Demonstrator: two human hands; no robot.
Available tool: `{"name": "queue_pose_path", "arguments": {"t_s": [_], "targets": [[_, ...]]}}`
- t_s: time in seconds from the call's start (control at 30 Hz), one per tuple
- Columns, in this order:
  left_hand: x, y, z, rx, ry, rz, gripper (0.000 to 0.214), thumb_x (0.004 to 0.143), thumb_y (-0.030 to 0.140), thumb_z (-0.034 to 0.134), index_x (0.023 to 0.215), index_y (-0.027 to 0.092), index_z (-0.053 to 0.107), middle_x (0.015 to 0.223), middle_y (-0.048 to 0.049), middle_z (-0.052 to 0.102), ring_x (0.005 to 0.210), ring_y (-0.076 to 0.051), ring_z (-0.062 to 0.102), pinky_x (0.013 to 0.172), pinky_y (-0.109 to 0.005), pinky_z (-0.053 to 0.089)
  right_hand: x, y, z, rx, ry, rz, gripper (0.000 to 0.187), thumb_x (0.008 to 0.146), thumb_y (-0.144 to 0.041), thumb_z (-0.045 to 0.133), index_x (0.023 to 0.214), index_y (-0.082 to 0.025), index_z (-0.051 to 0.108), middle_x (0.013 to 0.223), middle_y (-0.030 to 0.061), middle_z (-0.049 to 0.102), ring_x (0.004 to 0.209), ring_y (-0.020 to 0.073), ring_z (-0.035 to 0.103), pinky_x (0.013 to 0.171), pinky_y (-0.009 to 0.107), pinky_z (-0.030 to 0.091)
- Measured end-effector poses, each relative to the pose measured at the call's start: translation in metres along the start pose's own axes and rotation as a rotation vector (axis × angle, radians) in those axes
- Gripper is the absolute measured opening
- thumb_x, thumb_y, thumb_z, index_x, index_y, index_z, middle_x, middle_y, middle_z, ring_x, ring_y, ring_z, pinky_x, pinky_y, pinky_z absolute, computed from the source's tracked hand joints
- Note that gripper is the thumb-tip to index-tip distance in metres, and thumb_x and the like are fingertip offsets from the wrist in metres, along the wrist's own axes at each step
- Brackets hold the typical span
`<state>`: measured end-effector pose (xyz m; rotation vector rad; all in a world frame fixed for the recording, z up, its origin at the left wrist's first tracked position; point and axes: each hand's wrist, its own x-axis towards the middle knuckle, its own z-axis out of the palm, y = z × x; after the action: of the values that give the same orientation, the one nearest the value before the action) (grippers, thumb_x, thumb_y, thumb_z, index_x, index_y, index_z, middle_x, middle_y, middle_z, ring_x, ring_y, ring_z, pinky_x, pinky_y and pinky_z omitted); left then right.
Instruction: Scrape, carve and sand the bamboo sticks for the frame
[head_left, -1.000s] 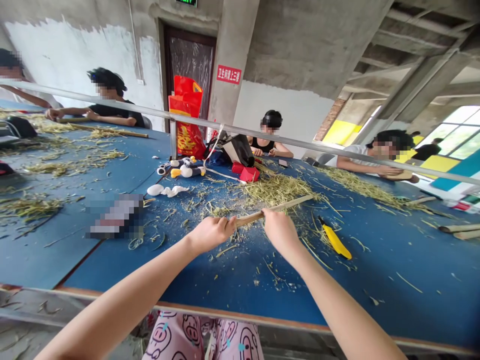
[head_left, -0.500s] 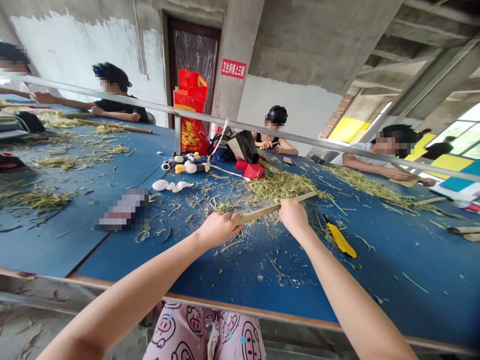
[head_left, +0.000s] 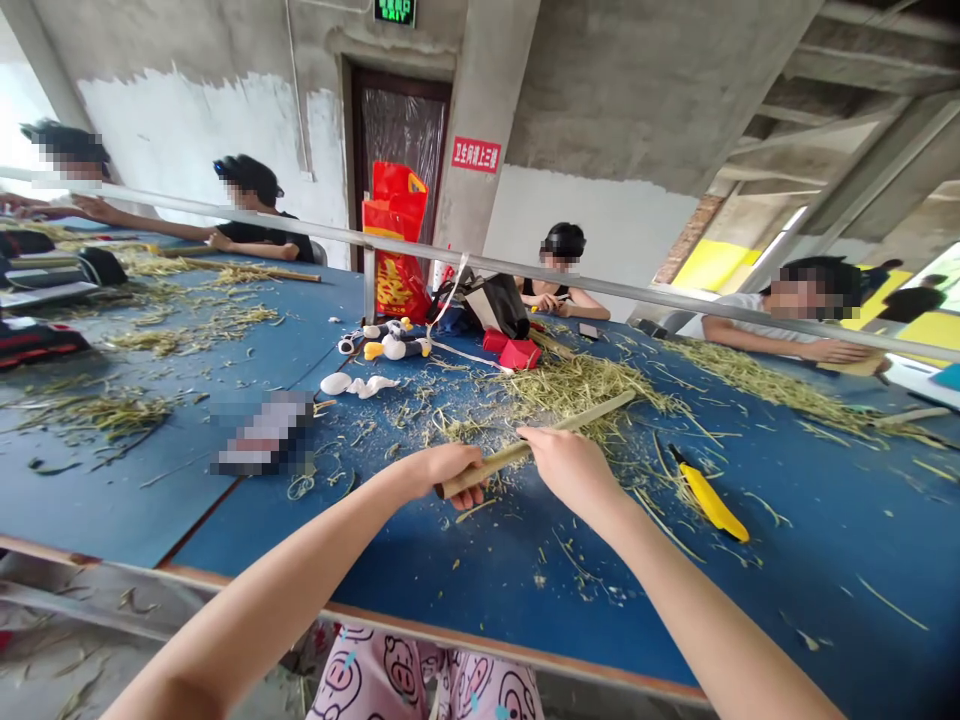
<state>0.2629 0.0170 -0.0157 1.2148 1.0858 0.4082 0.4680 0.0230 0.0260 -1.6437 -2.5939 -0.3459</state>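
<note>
One bamboo strip [head_left: 504, 456] | slender, pale | left hand [head_left: 448, 476], right hand [head_left: 571, 472] | fingers [head_left: 459, 462] curled round it

Two bare arms [head_left: 285, 590] reach forward and inward from the person's own shoulders, converging low in front of the body. The left hand [head_left: 450, 475] is closed in a fist, knuckles upward, and the right hand [head_left: 570, 470] sits just beyond it, fingers curled over, wrist slightly bent.
</note>
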Motion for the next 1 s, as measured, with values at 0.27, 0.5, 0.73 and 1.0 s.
{"name": "queue_pose_path", "arguments": {"t_s": [0.27,0.5,0.73,1.0], "targets": [[-0.013,0.002,-0.004,-0.089,-0.047,0.144,0.053,0.081,0.065,0.062,0.099,0.016,0.065,0.057,0.008,0.038,0.039,-0.003,0.027,0.035,-0.016,0.022,-0.016,0.003,0.024,0.146,0.375,-0.008,0.036,0.095,-0.023,0.047,0.13,-0.019,0.054,0.108,0.0087,0.074,0.084,0.0208,0.073,0.064,0.026,0.054],[-0.027,0.012,-0.011,-0.336,-0.114,0.353,0.033,0.088,0.048,0.057,0.103,0.019,0.051,0.073,0.0022,0.055,0.049,-0.007,0.051,0.043,-0.019,0.041,-0.018,0.014,0.037,0.424,0.872,0.006,0.031,0.097,-0.029,0.05,0.126,-0.017,0.051,0.121,0.0163,0.068,0.107,0.0231,0.069,0.087,0.033,0.057],[-0.008,0.0,-0.014,-0.377,0.167,0.266,0.027,0.083,0.04,0.057,0.101,0.022,0.047,0.063,0.009,0.04,0.039,-0.003,0.028,0.035,-0.016,0.021,-0.016,0.003,0.039,0.379,0.757,-0.221,0.017,0.095,-0.019,0.05,0.106,-0.023,0.063,0.12,0.0079,0.07,0.11,0.0187,0.067,0.093,0.032,0.054],[-0.01,0.0,-0.009,-0.24,0.222,0.35,0.049,0.084,0.064,0.055,0.106,0.021,0.048,0.065,0.0074,0.044,0.042,-0.004,0.031,0.036,-0.016,0.027,-0.01,0.0,0.011,0.445,0.585,-0.107,0.013,0.094,-0.031,0.053,0.101,-0.021,0.058,0.103,0.0076,0.067,0.088,0.018,0.069,0.073,0.026,0.053]]}}
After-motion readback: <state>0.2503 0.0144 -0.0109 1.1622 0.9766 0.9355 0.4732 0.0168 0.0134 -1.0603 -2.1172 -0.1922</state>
